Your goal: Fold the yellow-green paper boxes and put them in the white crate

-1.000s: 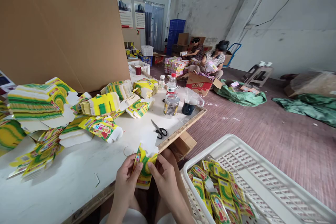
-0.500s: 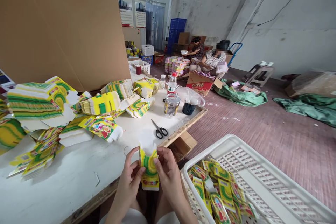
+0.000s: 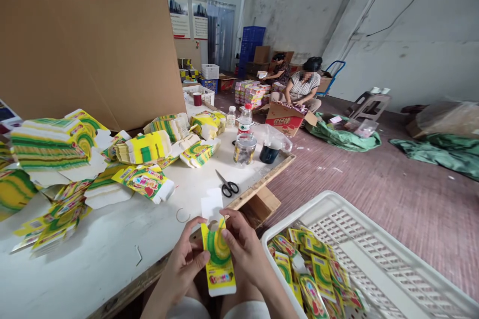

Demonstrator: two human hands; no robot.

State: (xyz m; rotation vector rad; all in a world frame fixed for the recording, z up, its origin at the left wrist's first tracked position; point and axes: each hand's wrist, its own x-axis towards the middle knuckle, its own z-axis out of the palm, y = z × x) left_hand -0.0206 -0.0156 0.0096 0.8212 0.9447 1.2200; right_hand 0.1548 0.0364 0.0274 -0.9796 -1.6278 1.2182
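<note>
A small yellow and green printed carton (image 3: 218,255) is held upright in front of me above my lap, its white top flap raised. My left hand (image 3: 186,258) grips its left edge with thumb and fingers. On the opposite edge, my right hand (image 3: 242,243) pinches the carton near its top. Beyond my hands, black-handled scissors (image 3: 229,189) lie on the white table (image 3: 157,229). Stacks of flat cartons (image 3: 56,149) in the same print cover the table's left side. At my lower right, a white plastic basket (image 3: 333,199) contains several finished-looking cartons (image 3: 318,274).
A clear jar (image 3: 244,150), a dark mug (image 3: 270,153) and a red-capped bottle (image 3: 245,120) stand near the table's wooden edge. A large cardboard sheet (image 3: 86,50) rises behind the stacks. Two people (image 3: 299,84) sit on the floor beyond, beside a red box (image 3: 283,118).
The carton has moved slightly down and toward me, showing more of its lower front panel. Both hands stay on it. A person in the background has lowered their hands to the red box.
</note>
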